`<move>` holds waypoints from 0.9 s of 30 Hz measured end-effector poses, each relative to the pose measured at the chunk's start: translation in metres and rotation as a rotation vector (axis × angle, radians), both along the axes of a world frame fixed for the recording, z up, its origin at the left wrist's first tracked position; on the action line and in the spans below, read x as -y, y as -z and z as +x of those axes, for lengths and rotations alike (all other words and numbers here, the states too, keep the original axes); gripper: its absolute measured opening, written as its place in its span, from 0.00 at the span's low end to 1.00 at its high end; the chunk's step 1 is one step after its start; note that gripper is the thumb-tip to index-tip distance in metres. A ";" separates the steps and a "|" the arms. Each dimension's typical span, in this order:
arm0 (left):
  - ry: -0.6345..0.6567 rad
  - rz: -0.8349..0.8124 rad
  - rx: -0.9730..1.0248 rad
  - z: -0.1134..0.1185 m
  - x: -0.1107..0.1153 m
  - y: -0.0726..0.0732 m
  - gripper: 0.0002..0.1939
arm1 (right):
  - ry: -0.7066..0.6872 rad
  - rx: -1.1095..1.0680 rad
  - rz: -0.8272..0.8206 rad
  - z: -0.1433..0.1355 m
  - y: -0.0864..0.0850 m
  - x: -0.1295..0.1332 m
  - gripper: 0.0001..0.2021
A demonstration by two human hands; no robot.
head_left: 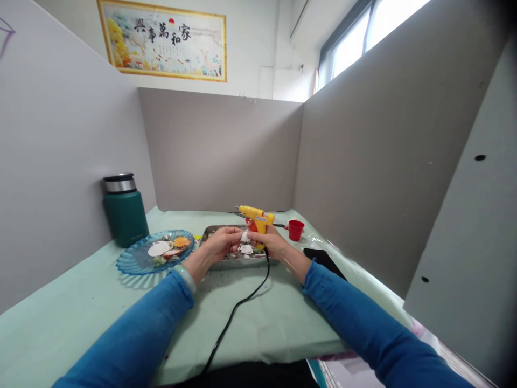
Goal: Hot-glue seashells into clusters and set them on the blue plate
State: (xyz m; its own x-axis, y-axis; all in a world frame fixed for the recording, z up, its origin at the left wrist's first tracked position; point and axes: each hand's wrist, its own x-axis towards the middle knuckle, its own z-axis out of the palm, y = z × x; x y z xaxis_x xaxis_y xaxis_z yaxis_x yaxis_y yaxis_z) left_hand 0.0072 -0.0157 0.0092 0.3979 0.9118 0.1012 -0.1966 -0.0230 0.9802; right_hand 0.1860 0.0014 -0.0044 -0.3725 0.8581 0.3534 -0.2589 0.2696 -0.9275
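A yellow hot glue gun (257, 214) is in my right hand (271, 240), its nozzle pointing left and its black cord (242, 302) hanging toward the table's front edge. My left hand (225, 242) pinches a small white piece (245, 236) that looks like a shell, and the right thumb reaches to it as well. Both hands are over a metal tray (238, 263) holding shell-like and stone-like pieces, one of them white with a wavy rim (246, 249). My fingers hide part of the tray and of the held piece.
On the left a blue glass plate (131, 261) bears white, orange and green decorated pieces. Behind it stands a green bottle (126, 213). To the right are a red cup (296, 230) and a flat black object (325, 262). Grey panels (226, 151) enclose the table on three sides.
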 end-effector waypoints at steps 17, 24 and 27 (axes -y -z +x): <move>-0.047 0.061 -0.050 0.001 0.001 -0.001 0.20 | 0.068 0.046 0.037 -0.002 -0.003 0.006 0.21; -0.040 0.057 -0.056 0.002 0.001 -0.001 0.20 | 0.081 0.042 0.046 -0.002 -0.004 0.008 0.17; -0.044 0.054 -0.070 0.003 0.002 -0.001 0.21 | 0.070 0.046 0.045 -0.002 -0.004 0.008 0.17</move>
State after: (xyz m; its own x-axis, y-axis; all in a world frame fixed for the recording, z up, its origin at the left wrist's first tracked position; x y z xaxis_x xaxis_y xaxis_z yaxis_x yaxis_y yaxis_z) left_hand 0.0099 -0.0177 0.0103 0.3655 0.9226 0.1237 -0.1250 -0.0831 0.9887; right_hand 0.1836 -0.0066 -0.0003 -0.3287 0.8664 0.3760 -0.1954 0.3271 -0.9246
